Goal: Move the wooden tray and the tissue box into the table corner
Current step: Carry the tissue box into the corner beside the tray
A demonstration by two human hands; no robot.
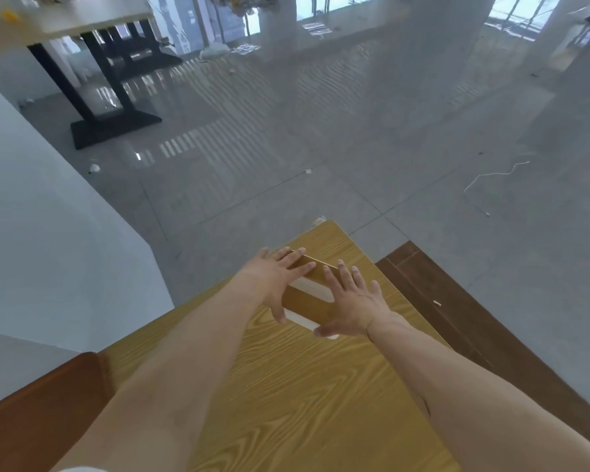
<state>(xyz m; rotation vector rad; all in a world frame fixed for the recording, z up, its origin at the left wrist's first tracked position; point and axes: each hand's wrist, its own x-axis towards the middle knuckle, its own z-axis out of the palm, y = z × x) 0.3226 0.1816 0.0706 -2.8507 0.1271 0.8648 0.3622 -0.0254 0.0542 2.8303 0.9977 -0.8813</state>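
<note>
A low brown wooden box shape with pale strips across it sits near the far corner of the yellow wood-grain table. I cannot tell whether it is the tray, the tissue box, or one on the other. My left hand lies on its left side, fingers spread over the far edge and thumb on the near edge. On its right side is my right hand, fingers spread across the top and thumb at the near corner. Both hands touch it and hold it between them.
The table's far corner is just beyond the box, with grey tiled floor past it. A dark brown wooden bench runs along the table's right edge. A reddish-brown seat sits at the near left, by a white wall. Another table stands at the far left.
</note>
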